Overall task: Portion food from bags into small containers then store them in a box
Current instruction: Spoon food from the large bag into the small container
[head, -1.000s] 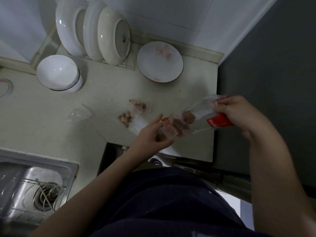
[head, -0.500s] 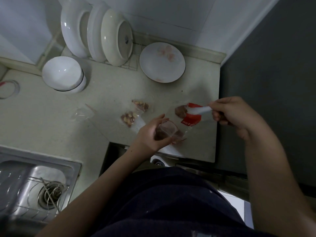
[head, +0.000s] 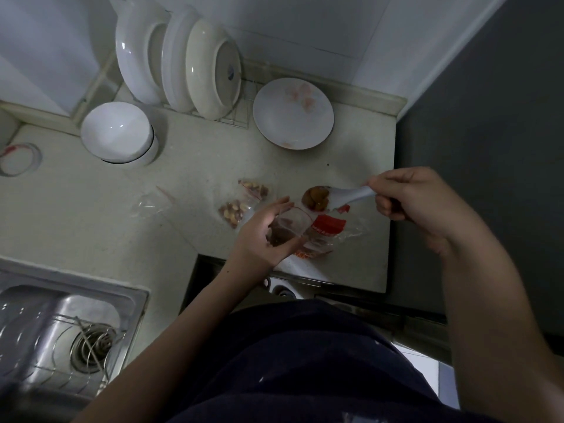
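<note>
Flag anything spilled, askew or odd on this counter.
Nothing looks spilled. The white spoon in the right hand carries its brown food level, above the clear cup in the left hand. The nuts sit inside their bags.

Single head cam, wide-angle, looking steeply down over the wearer's torso at the countertop (head: pixel 195 209). Close range, arm's reach. Counter fills mid-frame; sink (head: pixel 61 331) below-left of it, dish rack (head: pixel 238 117) at its far edge, wall beyond. No second view, so no shared coverage.
</note>
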Tool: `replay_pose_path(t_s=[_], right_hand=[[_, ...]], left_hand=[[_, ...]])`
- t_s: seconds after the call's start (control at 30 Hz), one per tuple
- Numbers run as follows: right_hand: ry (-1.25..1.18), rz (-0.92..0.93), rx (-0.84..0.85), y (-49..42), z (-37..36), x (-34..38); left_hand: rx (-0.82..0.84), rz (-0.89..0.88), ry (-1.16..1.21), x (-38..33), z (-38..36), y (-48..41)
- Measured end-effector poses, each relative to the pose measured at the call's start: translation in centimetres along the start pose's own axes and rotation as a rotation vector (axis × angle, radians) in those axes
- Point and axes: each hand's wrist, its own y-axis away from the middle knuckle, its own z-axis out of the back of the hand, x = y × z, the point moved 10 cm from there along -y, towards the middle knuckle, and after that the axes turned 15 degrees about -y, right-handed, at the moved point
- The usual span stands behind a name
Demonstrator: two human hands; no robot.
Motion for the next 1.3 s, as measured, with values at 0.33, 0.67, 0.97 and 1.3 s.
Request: replay_pose_path(t_s=[0.33,0.67,0.97,1.3], right_hand=[[0.611,0.328,0.127,3.4,-5.9,3.7],[0.736,0.649,0.027,6.3,-6.0,7.0],[0.841,0.6,-0.146,5.9,-2.3,7.4],[1.388,0.408,0.299,0.4,-11.1,-1.9]], left_hand=[[-0.039,-0.005,0.033,-0.9,1.1,0.2],[-0.08,-0.016,0.121,-0.2,1.5,0.3],[-0.058,0.118,0.186,2.1,1.0,0.5],[-0.083,0.14,0.129,2.7,1.1,0.4]])
